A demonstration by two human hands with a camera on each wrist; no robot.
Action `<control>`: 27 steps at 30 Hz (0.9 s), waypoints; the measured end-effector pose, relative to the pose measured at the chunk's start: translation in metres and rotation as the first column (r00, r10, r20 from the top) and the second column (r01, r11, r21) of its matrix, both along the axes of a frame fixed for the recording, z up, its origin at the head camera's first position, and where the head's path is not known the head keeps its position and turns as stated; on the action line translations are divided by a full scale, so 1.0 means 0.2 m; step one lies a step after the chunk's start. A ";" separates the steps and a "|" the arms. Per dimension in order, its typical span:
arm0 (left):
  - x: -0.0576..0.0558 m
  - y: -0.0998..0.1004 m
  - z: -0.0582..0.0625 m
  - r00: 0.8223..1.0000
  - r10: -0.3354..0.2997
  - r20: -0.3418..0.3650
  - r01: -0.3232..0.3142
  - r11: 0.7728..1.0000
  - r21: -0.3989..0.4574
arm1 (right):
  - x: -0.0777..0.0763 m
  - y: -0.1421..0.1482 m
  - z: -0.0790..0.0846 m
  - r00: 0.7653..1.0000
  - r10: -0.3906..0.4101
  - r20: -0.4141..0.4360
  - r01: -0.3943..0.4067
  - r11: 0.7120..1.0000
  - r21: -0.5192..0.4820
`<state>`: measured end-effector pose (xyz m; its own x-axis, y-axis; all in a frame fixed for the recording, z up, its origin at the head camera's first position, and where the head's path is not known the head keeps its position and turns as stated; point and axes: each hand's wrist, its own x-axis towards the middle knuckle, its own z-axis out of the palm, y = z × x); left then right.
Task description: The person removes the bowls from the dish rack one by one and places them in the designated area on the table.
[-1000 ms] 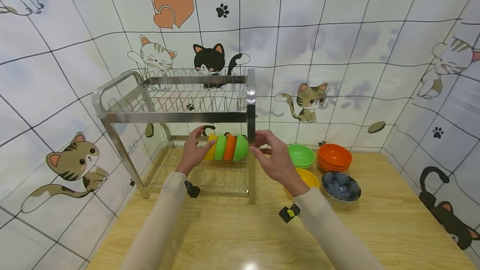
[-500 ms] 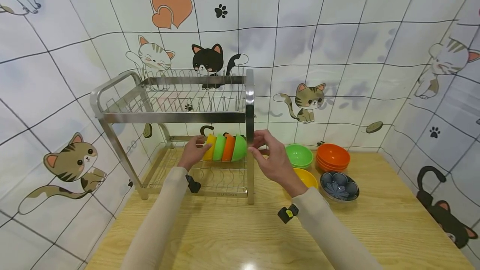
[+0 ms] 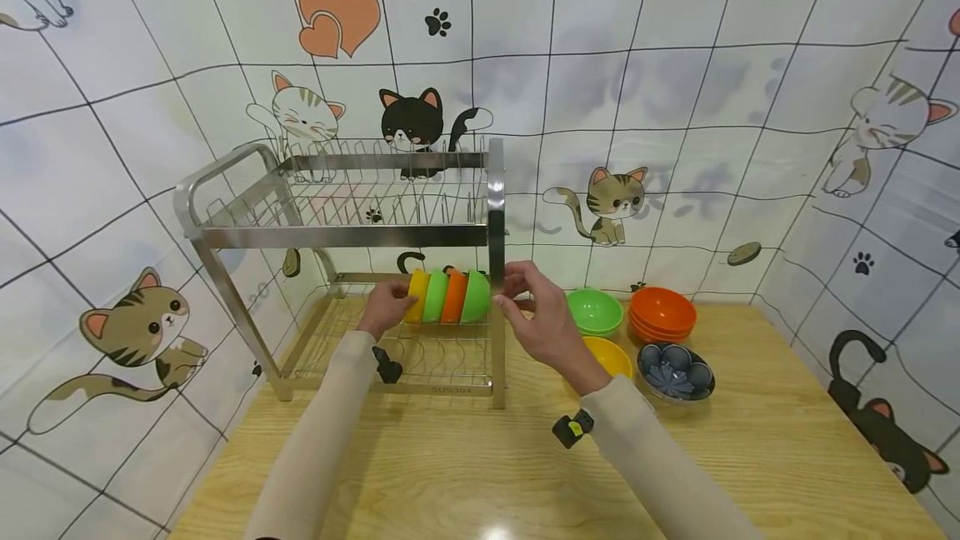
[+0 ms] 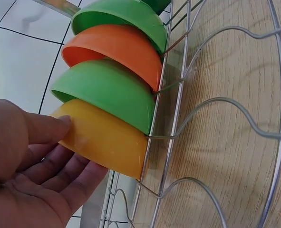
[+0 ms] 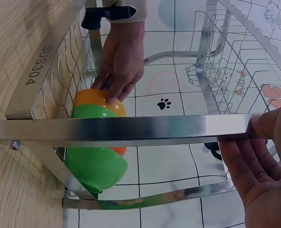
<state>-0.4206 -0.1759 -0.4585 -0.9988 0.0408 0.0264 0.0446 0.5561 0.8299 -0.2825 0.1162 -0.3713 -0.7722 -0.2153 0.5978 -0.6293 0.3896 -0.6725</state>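
Observation:
On the lower tier of a metal dish rack [image 3: 345, 236], a row of bowls stands on edge: yellow [image 4: 107, 137], green, orange [image 4: 119, 50] and another green one nearest the right post. My left hand [image 3: 385, 307] pinches the yellow bowl at the left end, thumb on its near side and fingers behind the rim. The neighbouring green bowl [image 4: 107, 90] leans close against it. My right hand [image 3: 551, 319] holds the rack's right upright post [image 5: 178, 129] between thumb and fingers, as the right wrist view shows.
Right of the rack, green bowls [image 3: 594, 311], stacked orange bowls [image 3: 662, 311], a yellow bowl [image 3: 611, 354] partly behind my right forearm, and a dark patterned bowl [image 3: 677, 372] stand on the wooden table [image 3: 465, 465]. The rack's wire upper tier hangs over my left hand.
My left hand has moved in from beside the row and closed its thumb and fingers on the yellow bowl. My right hand stays on the post. The head view has shifted slightly.

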 end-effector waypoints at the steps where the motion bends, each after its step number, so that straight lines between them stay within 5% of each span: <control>1: 0.00 0.00 0.00 1.000 -0.002 -0.002 0.002 1.000 0.001 | 0.00 0.00 0.00 1.000 -0.001 0.000 0.001 1.000 -0.001; 12: -0.01 0.01 0.01 0.999 0.032 0.001 -0.032 0.999 -0.030 | 0.00 0.00 -0.01 1.000 -0.006 0.007 0.006 1.000 0.005; 27: -0.03 -0.03 -0.03 0.999 0.041 -0.008 -0.040 0.995 0.086 | 0.00 0.00 -0.01 1.000 -0.013 0.002 0.013 1.000 0.010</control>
<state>-0.4264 -0.1826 -0.4636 -0.9993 -0.0028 0.0377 0.0316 0.4841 0.8745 -0.2819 0.1157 -0.3742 -0.7764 -0.2113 0.5937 -0.6225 0.4045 -0.6700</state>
